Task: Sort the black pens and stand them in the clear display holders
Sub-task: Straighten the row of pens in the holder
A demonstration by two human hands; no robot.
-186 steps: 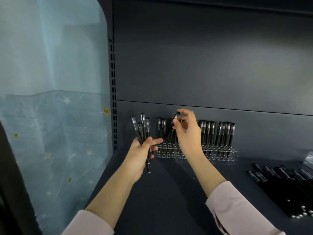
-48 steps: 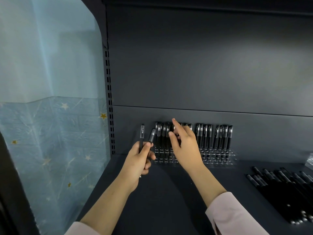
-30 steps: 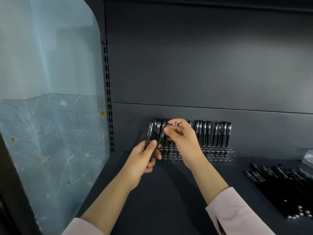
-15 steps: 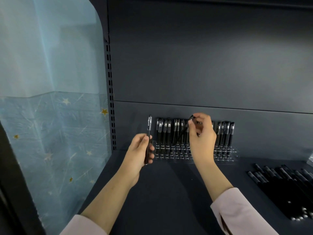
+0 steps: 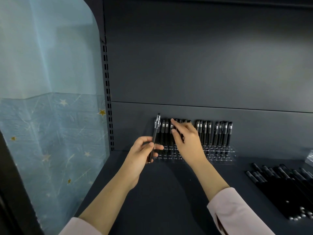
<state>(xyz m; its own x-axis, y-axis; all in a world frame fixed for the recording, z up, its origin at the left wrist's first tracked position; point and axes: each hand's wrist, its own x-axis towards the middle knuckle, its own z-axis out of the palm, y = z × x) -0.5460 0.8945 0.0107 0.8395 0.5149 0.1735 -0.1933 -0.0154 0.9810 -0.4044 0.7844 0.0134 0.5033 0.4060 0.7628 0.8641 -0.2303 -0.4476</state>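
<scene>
A: What is the left hand [image 5: 144,153] doing?
B: Its fingers pinch one black pen [image 5: 155,134], nearly upright, at frame centre, just left of the clear holder [image 5: 225,156].
A: And the right hand [image 5: 188,143]?
B: Fingers straight, holding nothing, tips touching the standing pens [image 5: 165,133] in the row's left part. Loose pens [image 5: 284,184] lie at the lower right on the shelf [image 5: 169,192].

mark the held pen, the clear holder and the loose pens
slim black held pen [image 5: 155,129], head view, upper barrel
clear plastic display holder [image 5: 227,157], head view, right front edge
loose black pen pile [image 5: 288,187], head view, middle
</scene>
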